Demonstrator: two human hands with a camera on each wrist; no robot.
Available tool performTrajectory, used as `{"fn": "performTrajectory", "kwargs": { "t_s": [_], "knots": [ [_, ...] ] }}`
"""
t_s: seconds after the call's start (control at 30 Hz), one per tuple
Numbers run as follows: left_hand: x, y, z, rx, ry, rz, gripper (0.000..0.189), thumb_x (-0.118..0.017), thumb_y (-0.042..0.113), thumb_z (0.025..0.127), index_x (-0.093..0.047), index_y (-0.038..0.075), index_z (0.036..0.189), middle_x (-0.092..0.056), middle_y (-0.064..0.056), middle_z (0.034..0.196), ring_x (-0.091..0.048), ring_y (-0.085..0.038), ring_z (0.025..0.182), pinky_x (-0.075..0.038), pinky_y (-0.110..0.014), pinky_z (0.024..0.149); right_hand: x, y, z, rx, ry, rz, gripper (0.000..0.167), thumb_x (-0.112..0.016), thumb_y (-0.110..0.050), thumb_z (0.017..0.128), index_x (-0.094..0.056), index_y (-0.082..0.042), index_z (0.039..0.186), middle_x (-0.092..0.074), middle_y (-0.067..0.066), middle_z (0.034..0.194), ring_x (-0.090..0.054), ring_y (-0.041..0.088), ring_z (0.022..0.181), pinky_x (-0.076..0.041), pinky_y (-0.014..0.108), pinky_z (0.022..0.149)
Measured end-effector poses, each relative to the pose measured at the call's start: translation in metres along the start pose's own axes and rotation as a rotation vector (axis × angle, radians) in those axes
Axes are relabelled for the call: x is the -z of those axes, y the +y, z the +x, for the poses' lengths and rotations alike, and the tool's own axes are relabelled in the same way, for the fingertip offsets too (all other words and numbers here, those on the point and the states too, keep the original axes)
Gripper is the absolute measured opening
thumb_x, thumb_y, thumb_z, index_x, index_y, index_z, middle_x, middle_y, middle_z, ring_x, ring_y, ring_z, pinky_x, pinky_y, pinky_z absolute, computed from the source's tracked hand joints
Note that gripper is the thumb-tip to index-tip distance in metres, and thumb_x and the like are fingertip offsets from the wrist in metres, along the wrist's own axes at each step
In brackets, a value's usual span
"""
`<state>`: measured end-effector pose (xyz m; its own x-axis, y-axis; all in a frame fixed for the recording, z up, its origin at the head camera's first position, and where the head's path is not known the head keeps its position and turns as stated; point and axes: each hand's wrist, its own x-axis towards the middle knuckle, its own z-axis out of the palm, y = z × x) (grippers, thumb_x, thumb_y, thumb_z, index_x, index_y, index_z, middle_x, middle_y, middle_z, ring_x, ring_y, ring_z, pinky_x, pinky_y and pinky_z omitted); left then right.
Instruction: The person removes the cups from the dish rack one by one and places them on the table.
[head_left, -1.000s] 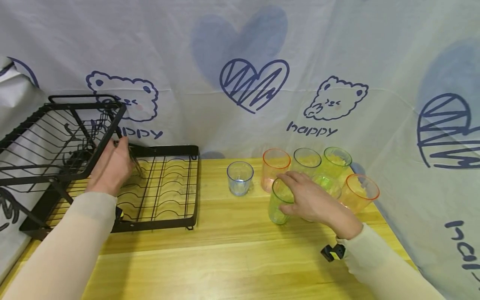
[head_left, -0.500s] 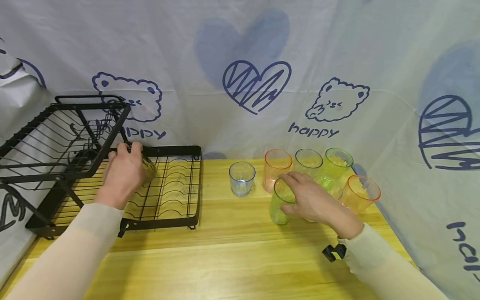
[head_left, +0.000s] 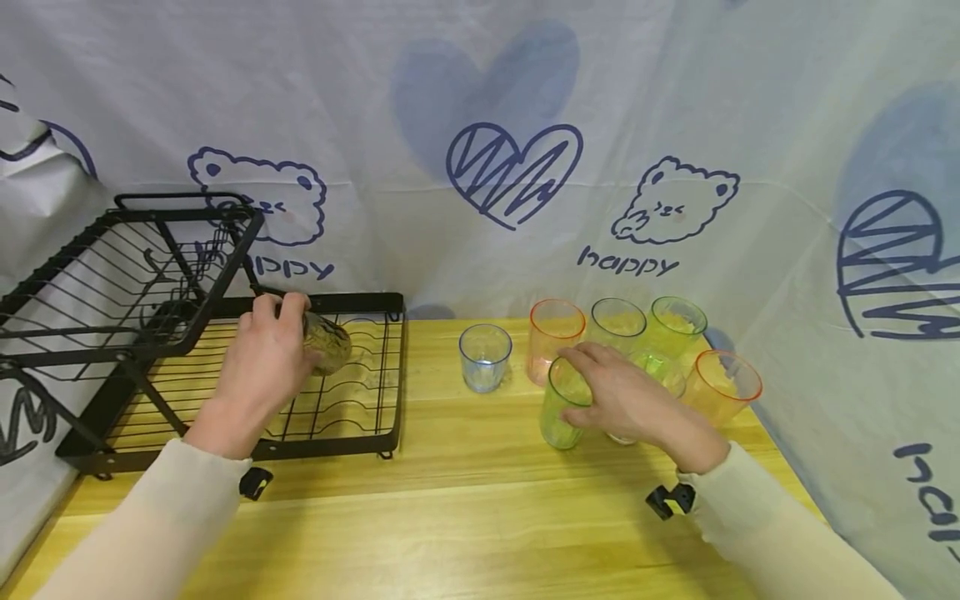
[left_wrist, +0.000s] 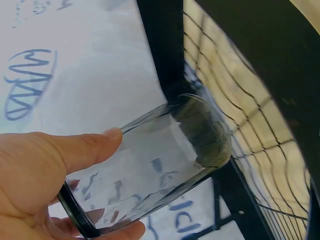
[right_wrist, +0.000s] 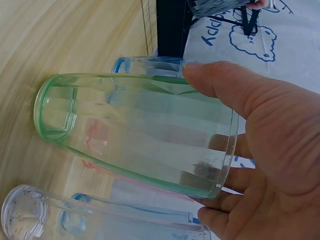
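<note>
My left hand [head_left: 262, 358] pinches a clear drinking glass [left_wrist: 145, 165] by its dark rim, thumb on one side and fingers on the other. Tilted on its side, the glass has its base pointing right, over the lower tier of the black dish rack [head_left: 330, 448]. At the right of the table, my right hand [head_left: 630, 402] grips a tall green cup [right_wrist: 135, 130] near its rim; the cup stands upright on the wood. Fingers partly cover a clear cup [right_wrist: 30, 215] close beside it.
A short blue-rimmed cup [head_left: 483, 367] stands between the rack and the other cups. Behind my right hand are a red-rimmed cup [head_left: 543, 358], a dark-rimmed cup [head_left: 617, 321], a green one [head_left: 677, 321] and an orange one [head_left: 723, 387]. A printed cloth [head_left: 420, 208] hangs behind.
My left hand has moved right, out from beneath the rack's upper tier, bringing the tilted glass into clearer view. My right hand stays on the green cup.
</note>
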<state>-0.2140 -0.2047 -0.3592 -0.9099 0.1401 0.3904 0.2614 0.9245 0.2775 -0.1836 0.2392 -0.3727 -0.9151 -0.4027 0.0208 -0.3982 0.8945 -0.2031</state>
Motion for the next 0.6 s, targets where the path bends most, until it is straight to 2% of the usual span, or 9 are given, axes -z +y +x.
{"fn": "performTrajectory", "kwargs": {
  "t_s": [0.17,0.37,0.43,0.53,0.6],
  "knots": [
    [0.007,0.013,-0.006,0.017,0.018,-0.055,0.070,-0.087,0.008,0.086,-0.046,-0.005,0.141,-0.044,-0.043,0.137,-0.050,-0.060,0.110,-0.050,-0.069,0.082,0.000,0.002,-0.004,-0.015,-0.010,0.020,0.096,-0.084,-0.047,0.089,-0.039,-0.006,0.162,-0.041,0.025,0.163,-0.038,0.049,0.151,-0.036,0.065,0.120],
    [0.019,0.025,-0.017,0.114,-0.034,-0.136,0.071,-0.083,0.019,0.092,-0.043,-0.002,0.146,-0.037,-0.041,0.147,-0.046,-0.059,0.123,-0.046,-0.072,0.095,-0.001,-0.001,-0.006,0.003,0.084,0.051,0.096,-0.078,-0.055,0.092,-0.037,-0.005,0.163,-0.036,0.021,0.167,-0.036,0.045,0.153,-0.035,0.062,0.123],
    [0.021,0.027,-0.021,0.146,-0.042,-0.163,0.073,-0.084,0.021,0.092,-0.043,-0.001,0.147,-0.037,-0.040,0.148,-0.048,-0.056,0.121,-0.047,-0.070,0.092,-0.001,-0.005,-0.005,0.016,0.125,0.067,0.093,-0.077,-0.055,0.093,-0.039,-0.004,0.162,-0.038,0.020,0.166,-0.037,0.044,0.153,-0.035,0.061,0.123],
    [0.020,0.029,-0.026,0.166,-0.033,-0.203,0.074,-0.086,0.023,0.090,-0.044,0.000,0.147,-0.039,-0.038,0.148,-0.051,-0.050,0.113,-0.050,-0.065,0.084,-0.001,-0.011,-0.004,0.033,0.183,0.099,0.089,-0.077,-0.052,0.094,-0.042,-0.003,0.159,-0.042,0.019,0.164,-0.039,0.042,0.151,-0.036,0.060,0.123],
    [0.019,0.031,-0.030,0.176,-0.034,-0.235,0.076,-0.087,0.024,0.089,-0.044,0.000,0.147,-0.040,-0.037,0.147,-0.051,-0.048,0.110,-0.050,-0.063,0.083,-0.001,-0.016,-0.004,0.051,0.224,0.119,0.087,-0.079,-0.050,0.093,-0.045,-0.003,0.157,-0.045,0.019,0.161,-0.041,0.042,0.150,-0.037,0.060,0.123]
  ]
}}
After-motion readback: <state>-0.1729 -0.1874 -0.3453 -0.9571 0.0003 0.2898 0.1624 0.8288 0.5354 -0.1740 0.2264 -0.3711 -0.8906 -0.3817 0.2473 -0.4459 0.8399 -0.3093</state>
